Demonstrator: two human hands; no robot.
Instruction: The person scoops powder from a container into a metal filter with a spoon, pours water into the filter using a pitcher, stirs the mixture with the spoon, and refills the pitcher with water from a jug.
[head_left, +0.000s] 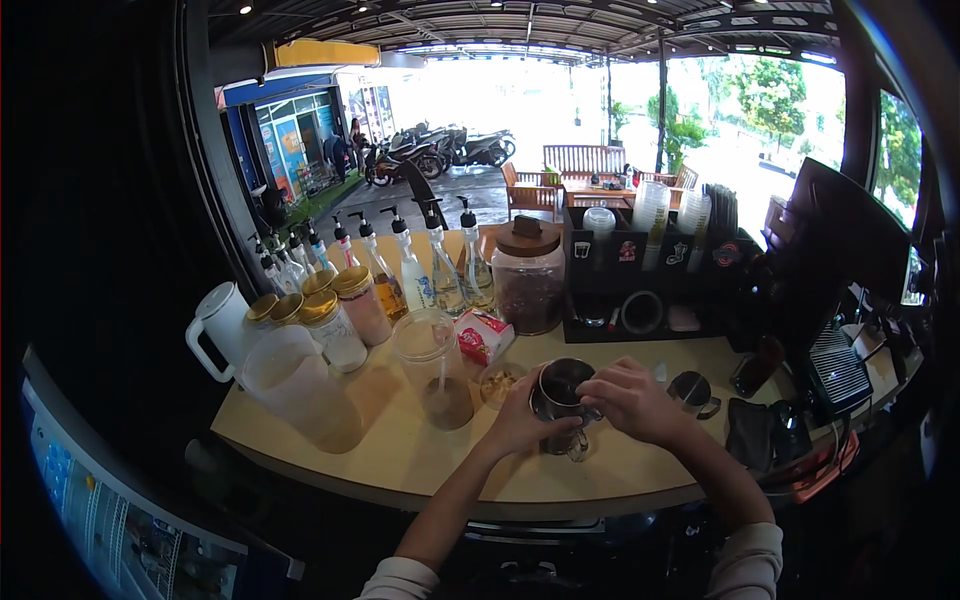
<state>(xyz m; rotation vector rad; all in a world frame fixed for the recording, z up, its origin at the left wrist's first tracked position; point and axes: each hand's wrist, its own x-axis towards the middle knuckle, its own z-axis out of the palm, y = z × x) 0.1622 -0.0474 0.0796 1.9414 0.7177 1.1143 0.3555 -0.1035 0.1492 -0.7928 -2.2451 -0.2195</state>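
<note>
A metal cup (pixel 566 382) with a dark inside stands near the counter's front edge. My left hand (pixel 522 418) is wrapped round its left side. Over the cup's right rim, my right hand (pixel 630 398) has its fingers pinched together; what they hold, if anything, is too small to make out. Below the cup is a clear glass vessel (pixel 566 444), partly hidden by my left hand. To the left are a small clear bowl (pixel 500 382) with light brown bits and a clear plastic container (pixel 445 398) with brown powder and a scoop.
On the wooden counter (pixel 400 468) are a large translucent tub (pixel 300 390), a white pitcher (pixel 222 325), gold-lidded jars, several pump bottles, a red and white packet (pixel 484 336) and a wooden-lidded jar (pixel 528 285). At right are a black cup rack (pixel 650 300), a small pitcher (pixel 690 392) and a coffee machine.
</note>
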